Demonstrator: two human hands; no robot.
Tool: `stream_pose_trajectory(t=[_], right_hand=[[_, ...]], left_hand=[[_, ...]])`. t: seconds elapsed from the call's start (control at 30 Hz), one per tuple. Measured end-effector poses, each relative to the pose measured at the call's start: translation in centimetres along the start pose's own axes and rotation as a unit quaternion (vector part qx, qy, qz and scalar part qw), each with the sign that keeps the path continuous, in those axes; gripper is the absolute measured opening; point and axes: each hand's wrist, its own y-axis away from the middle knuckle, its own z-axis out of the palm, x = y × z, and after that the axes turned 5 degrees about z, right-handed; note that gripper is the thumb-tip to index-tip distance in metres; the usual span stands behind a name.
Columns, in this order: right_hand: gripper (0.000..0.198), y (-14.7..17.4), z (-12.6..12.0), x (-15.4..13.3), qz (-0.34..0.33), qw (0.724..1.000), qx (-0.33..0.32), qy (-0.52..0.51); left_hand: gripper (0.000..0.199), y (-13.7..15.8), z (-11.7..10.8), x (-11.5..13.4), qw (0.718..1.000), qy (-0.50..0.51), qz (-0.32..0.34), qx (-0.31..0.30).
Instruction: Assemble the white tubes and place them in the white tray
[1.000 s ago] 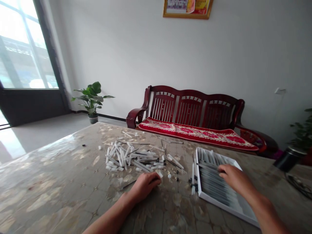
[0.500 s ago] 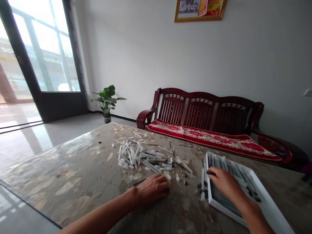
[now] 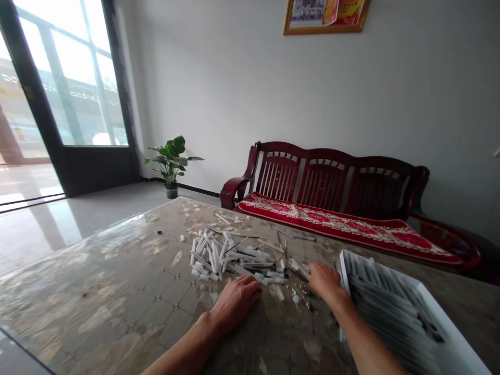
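Observation:
A heap of white and clear plastic tubes with thin dark rods, like pen parts (image 3: 213, 252), lies on the table. My left hand (image 3: 240, 297) rests at its near edge, fingers curled and closed, and the fingertips are hidden. My right hand (image 3: 326, 281) is right of the heap, its fingers closed beside a few clear tubes (image 3: 299, 269); I cannot make out what they hold. Tiny yellowish bits and a small white piece (image 3: 296, 299) are scattered between the hands. Beyond my right forearm is a white box (image 3: 420, 294) filled with many clear tubes, some with black ends.
The patterned table (image 3: 128, 291) spans the foreground. Behind it stands a dark red wooden bench (image 3: 320, 174) with a red floral runner (image 3: 332, 221). A potted plant (image 3: 171, 161) stands on the floor near a glass door (image 3: 82, 78). A small black piece (image 3: 159, 232) lies on the table's left.
My right hand has moved left from over the white box to the tubes by the heap. My left hand has shifted slightly left and up. The view has turned a little.

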Motion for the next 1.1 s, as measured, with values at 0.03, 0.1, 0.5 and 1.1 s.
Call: stream_pose_trajectory(t=[0.03,0.1,0.5,1.1], right_hand=[[0.014,0.2,-0.2,-0.1,0.013,1.0,-0.003,0.008],[0.015,0.9,-0.7,-0.6,0.029,0.999,0.0,0.021],[0.025,4.8,-1.1,-6.5,-0.084,0.91,-0.14,-0.381],[0.027,0.8,0.8,-0.4,-0.006,0.998,-0.06,0.029]], left_hand=[[0.021,0.1,0.0,-0.1,1.0,0.009,-0.002,0.013],[0.022,0.3,0.1,-0.4,0.998,0.022,-0.003,0.052],[0.017,0.0,0.9,0.3,0.984,0.033,0.02,0.176],[0.042,-1.9,1.0,0.5,0.66,0.629,-0.275,0.305]])
